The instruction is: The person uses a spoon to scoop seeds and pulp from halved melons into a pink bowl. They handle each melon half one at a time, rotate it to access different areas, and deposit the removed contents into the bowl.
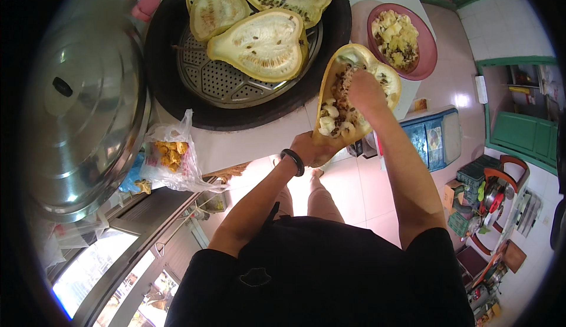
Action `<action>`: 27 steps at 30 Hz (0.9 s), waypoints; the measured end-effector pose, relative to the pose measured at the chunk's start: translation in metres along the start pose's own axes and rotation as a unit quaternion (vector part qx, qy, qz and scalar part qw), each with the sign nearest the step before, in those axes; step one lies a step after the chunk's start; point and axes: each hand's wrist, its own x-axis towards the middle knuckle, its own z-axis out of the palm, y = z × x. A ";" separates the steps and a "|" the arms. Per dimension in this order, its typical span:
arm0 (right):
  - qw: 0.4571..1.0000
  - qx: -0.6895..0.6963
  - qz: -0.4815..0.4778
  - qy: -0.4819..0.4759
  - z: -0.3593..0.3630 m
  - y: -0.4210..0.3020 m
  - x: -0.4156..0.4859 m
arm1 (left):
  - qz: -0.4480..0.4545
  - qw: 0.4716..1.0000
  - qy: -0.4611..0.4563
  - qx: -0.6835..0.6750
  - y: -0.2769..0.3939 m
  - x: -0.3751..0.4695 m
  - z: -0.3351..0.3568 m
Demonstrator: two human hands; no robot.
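My left hand (310,149) grips the narrow end of a halved yellow gourd (324,95), its cut face up. Inside the hollow, among dark seeds and pale pulp, my right hand (366,89) is curled, its fingers partly hidden, so what they grasp cannot be told. Several more gourd halves (261,44) lie on a perforated metal steamer rack (208,72) inside a large dark wok (166,92), left of the held half. Right beside the held half, a pink bowl (428,57) contains scooped pulp and seeds.
A large domed metal lid (93,119) stands at the left. By it, on the white tiled counter (247,143), lies a plastic bag (152,163) with orange-yellow chunks. A pink container (145,2) is behind the wok. A blue bin (449,137) stands beyond the counter at right.
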 end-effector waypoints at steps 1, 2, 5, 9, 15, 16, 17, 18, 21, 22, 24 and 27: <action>0.999 -0.022 0.010 -0.031 -0.002 -0.009 -0.006 | -0.004 1.000 0.005 -0.007 0.000 -0.002 0.000; 0.998 -0.042 0.000 -0.041 -0.005 -0.016 -0.013 | -0.017 1.000 0.005 -0.016 0.002 -0.002 0.001; 0.996 -0.063 -0.013 -0.064 -0.009 -0.027 -0.022 | -0.029 0.999 0.009 0.039 0.009 -0.005 -0.002; 0.995 -0.056 -0.060 -0.063 0.002 -0.036 -0.043 | -0.028 0.999 0.023 -0.025 0.019 -0.014 0.001; 0.988 -0.041 -0.068 -0.135 0.004 -0.034 -0.077 | -0.040 0.998 0.038 -0.004 0.020 -0.013 0.000; 0.987 -0.040 -0.073 -0.137 0.004 -0.033 -0.083 | -0.038 0.998 0.040 -0.007 0.019 -0.012 0.001; 0.986 -0.038 -0.051 -0.154 0.005 -0.032 -0.086 | -0.037 0.998 0.042 -0.009 0.017 -0.012 0.002; 0.987 -0.029 -0.040 -0.153 0.005 -0.030 -0.089 | -0.033 0.998 0.043 0.009 0.016 -0.011 0.002; 0.981 -0.041 -0.170 -0.080 0.000 -0.005 -0.079 | -0.026 0.997 0.044 0.053 0.011 -0.006 0.000; 0.978 -0.031 -0.192 -0.076 -0.003 0.005 -0.075 | -0.026 0.997 0.043 0.062 0.010 -0.004 -0.002; 0.970 0.073 -0.215 0.089 -0.014 0.027 -0.066 | -0.027 0.998 0.038 0.047 0.008 -0.003 -0.004; 0.990 0.046 -0.115 0.063 -0.019 0.038 -0.025 | -0.031 0.999 0.019 -0.001 0.006 -0.005 -0.003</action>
